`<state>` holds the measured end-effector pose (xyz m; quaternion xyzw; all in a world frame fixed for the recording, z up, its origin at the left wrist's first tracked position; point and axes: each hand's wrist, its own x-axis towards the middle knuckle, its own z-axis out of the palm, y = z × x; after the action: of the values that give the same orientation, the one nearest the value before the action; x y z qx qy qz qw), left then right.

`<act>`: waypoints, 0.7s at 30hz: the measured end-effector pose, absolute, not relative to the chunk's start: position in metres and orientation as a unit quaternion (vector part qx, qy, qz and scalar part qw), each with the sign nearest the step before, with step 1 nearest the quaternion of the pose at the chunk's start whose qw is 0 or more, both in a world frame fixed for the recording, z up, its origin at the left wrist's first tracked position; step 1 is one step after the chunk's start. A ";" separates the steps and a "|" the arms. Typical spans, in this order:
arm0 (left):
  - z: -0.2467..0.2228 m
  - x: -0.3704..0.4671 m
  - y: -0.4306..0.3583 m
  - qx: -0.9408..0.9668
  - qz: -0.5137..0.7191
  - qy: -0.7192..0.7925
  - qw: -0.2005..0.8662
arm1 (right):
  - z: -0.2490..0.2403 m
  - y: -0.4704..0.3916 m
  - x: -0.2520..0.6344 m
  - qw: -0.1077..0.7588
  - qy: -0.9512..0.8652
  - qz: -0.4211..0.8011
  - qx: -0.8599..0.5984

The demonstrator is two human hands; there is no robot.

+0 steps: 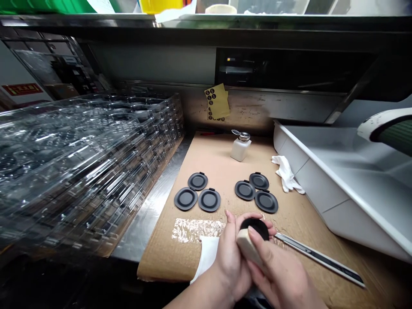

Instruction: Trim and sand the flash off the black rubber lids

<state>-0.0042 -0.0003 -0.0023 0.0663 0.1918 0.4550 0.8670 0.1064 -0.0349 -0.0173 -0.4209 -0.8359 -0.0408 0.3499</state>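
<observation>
My left hand [230, 257] is closed around a round black disc [255, 227], palm up, near the cardboard's front edge. My right hand [283, 270] pinches a pale cream block [247, 245] against that disc. Beyond my hands lie several black round pieces with small tabs: a left group of three [209, 200] and a right group of three [266, 201]. A white cloth [207, 253] is partly hidden under my left forearm.
Stacked clear plastic trays [128, 150] fill the left. On the cardboard [219, 159] are a white pump bottle [240, 148], a white glove [286, 174] and a slim cutter knife [322, 257]. A large white bin [322, 184] stands right. Yellow sticker sheets [219, 103] hang behind.
</observation>
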 end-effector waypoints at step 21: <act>0.002 -0.004 -0.005 0.074 0.487 0.172 0.853 | 0.001 -0.016 0.089 0.352 -0.770 -0.150 -0.510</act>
<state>-0.0036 -0.0051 0.0020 0.0738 0.1724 0.4865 0.8533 0.0889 -0.0164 0.0005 -0.5100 -0.7705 -0.1501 0.3518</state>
